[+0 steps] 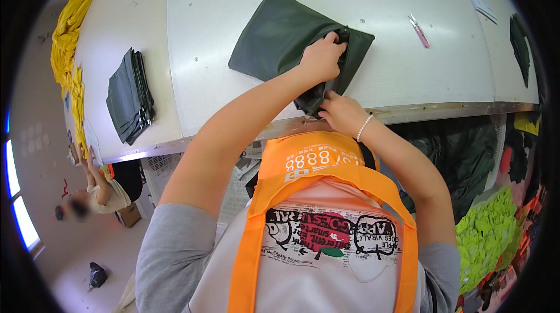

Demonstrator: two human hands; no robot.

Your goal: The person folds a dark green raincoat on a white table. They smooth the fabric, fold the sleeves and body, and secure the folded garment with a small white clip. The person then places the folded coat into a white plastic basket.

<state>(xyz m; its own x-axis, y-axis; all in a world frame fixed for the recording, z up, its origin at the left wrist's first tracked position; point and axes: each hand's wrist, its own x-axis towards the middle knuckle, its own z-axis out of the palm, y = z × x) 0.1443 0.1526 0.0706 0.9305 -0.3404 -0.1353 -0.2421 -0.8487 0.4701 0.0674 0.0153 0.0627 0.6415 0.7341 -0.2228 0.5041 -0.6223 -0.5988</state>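
Orange cloth apron (318, 153); bare hands (322, 59) gripping smooth, creased dark-green fabric (277, 36).

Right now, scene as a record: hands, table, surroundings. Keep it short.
left hand: curled at a fold of the green fabric
right hand: touching the fabric's near end
table: green stack left, pink-handled tool right
far left: yellow fabric, another person
lower right: lime pile

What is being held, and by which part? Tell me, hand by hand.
The green fabric: the left hand grips its gathered fold toward the right end; the right hand holds the bunched near edge.
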